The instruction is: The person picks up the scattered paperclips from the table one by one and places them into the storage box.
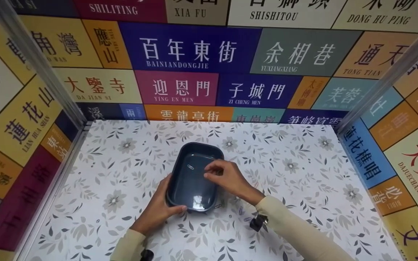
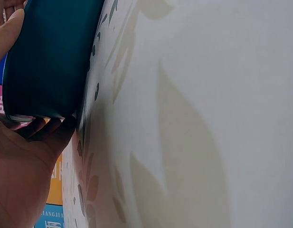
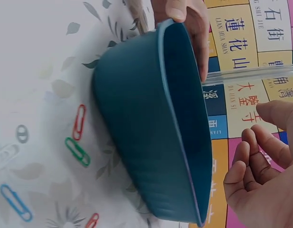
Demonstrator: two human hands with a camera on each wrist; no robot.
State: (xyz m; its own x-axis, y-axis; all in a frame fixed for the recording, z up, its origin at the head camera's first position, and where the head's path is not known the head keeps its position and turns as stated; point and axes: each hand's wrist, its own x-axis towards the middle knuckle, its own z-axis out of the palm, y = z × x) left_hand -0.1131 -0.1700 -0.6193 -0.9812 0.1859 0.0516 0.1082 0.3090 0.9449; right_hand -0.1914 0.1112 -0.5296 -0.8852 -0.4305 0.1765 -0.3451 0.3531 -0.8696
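Note:
A deep dark blue, rounded rectangular dish (image 1: 194,186) sits on the flower-patterned surface, tilted in the head view. My left hand (image 1: 161,208) grips its near left corner, thumb along the near rim and fingers at the outer wall. In the left wrist view the fingers reach along the dish's edge (image 2: 46,61). One pale paper clip (image 1: 190,167) lies inside on the bottom. Over the dish's right rim hovers my right hand (image 1: 229,177), fingers loosely bent. The right wrist view shows a gap between thumb and fingers (image 3: 267,142), with nothing held.
Beside the dish, to its right, lie several loose paper clips: a red clip (image 3: 79,122), a green clip (image 3: 77,151), a blue clip (image 3: 16,202) and a pale clip (image 3: 6,156). Panels with colourful signs (image 1: 191,47) wall in the back and both sides.

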